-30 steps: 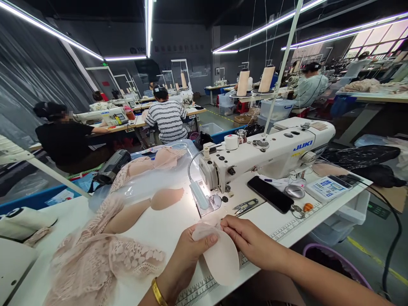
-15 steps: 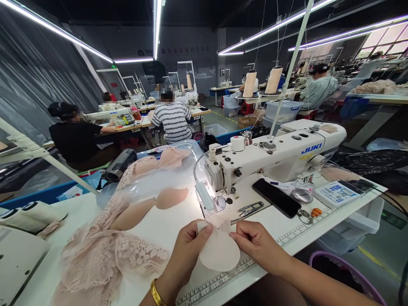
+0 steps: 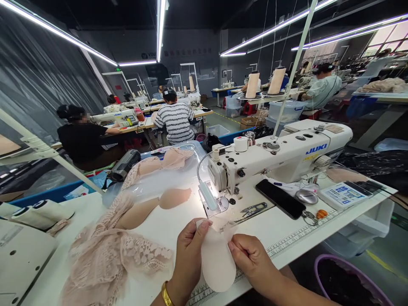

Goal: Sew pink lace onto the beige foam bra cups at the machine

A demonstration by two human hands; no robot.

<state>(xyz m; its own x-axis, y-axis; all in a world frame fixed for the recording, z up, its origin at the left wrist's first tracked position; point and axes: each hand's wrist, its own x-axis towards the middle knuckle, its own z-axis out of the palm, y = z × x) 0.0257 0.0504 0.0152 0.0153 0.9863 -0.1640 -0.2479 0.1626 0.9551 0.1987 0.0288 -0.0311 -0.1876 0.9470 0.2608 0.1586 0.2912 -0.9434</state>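
Note:
A pale, rounded bra cup pad (image 3: 217, 265) lies between my two hands at the near edge of the white sewing table (image 3: 280, 229). My left hand (image 3: 188, 255), with a gold bangle on the wrist, pinches the pad's upper left edge. My right hand (image 3: 251, 257) is closed on its right edge. Just beyond the pad stands the white Juki sewing machine (image 3: 280, 155), its needle area lit by a small lamp (image 3: 208, 196).
Pink lace fabric (image 3: 108, 255) and two tan cups (image 3: 174, 198) lie to the left. Thread snips (image 3: 253, 209), a black phone (image 3: 279, 198) and a control panel (image 3: 346, 193) lie to the right of the needle. A purple-rimmed bin (image 3: 347, 282) is below right. Other people sew at tables behind.
The pad has turned from lying wide across to hanging lengthwise between my hands, and both hands have drawn slightly closer to me.

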